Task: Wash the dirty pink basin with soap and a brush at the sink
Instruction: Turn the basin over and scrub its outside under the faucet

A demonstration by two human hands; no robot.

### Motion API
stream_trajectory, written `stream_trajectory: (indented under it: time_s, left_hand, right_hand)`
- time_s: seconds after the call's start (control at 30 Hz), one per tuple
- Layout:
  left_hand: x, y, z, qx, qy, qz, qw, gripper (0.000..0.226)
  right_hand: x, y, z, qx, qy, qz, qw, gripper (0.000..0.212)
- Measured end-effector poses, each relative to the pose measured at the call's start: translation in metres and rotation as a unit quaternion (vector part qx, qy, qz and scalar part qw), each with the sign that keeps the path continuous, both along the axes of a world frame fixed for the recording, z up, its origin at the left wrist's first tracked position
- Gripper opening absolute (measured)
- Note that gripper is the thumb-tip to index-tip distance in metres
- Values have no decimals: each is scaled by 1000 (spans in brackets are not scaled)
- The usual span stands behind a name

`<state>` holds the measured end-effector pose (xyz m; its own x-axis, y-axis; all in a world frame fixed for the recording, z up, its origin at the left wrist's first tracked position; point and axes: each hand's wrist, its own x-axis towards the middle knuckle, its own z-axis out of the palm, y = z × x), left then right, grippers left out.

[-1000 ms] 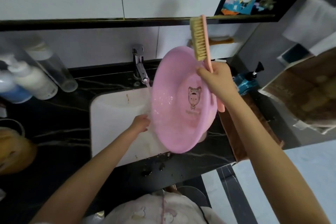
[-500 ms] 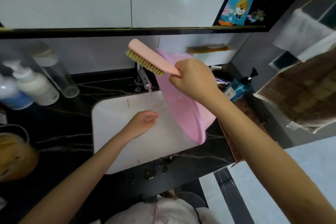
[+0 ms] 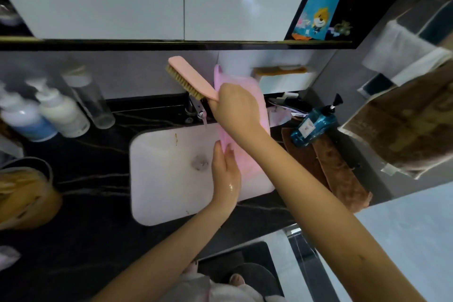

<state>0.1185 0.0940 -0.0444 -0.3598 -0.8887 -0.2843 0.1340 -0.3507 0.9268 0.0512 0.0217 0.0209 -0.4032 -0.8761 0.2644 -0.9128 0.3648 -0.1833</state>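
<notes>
The pink basin (image 3: 245, 154) stands on edge over the right side of the white sink (image 3: 166, 179), seen almost edge-on. My left hand (image 3: 225, 167), wet, lies flat against the basin's left face with fingers together. My right hand (image 3: 237, 108) is closed on the handle of the pink brush (image 3: 188, 76), which points up and left with its tan bristles facing down, above the tap (image 3: 196, 105). My right hand also seems to hold the basin's upper rim, though I cannot tell for sure. A thin stream of water runs from the tap.
Pump bottles (image 3: 61, 110) and a clear bottle (image 3: 93, 103) stand on the black counter (image 3: 85, 203) at left, with a yellow container (image 3: 24, 196) nearer. A blue pump bottle (image 3: 313, 122) and brown cloth (image 3: 343, 174) lie right of the sink. Towels (image 3: 404, 117) hang at right.
The basin has turned from facing me to nearly edge-on. The brush swung from upright over the basin to pointing left above the tap. My left hand moved from the rim, then back onto the basin's face.
</notes>
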Motion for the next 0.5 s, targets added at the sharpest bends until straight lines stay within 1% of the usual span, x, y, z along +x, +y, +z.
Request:
stream_trajectory:
  time_s: [0.03,0.1,0.13,0.17,0.23,0.37,0.43,0.5]
  left_hand:
    - [0,4,0,3,19,13,1000,30]
    - [2,3,-3,36,59,42,997,20]
    - [-1,10,1,44,76,77,993,19]
    - [2,4,-2,57,94,92,990,19]
    - [0,6,-3,63,113,115,985,22]
    - [0,31,2,60,121,134,982,32]
    - [3,45,2,77,140,161,974,37]
    - [7,60,2,94,152,185,966,40]
  right_hand:
    - [-2,9,3,-29,-10,13,999,24]
    - [-11,25,9,-71,-43,25,996,26]
    - [-22,40,14,-76,-44,34,996,25]
    - [-31,45,15,-72,-41,20,996,29]
    - [-58,64,14,-75,-52,-9,996,34]
    - [-120,110,-6,-59,-124,-80,987,30]
    - [-142,130,-20,-55,-157,-97,981,29]
    - [-156,148,-34,-52,-183,-96,977,33]
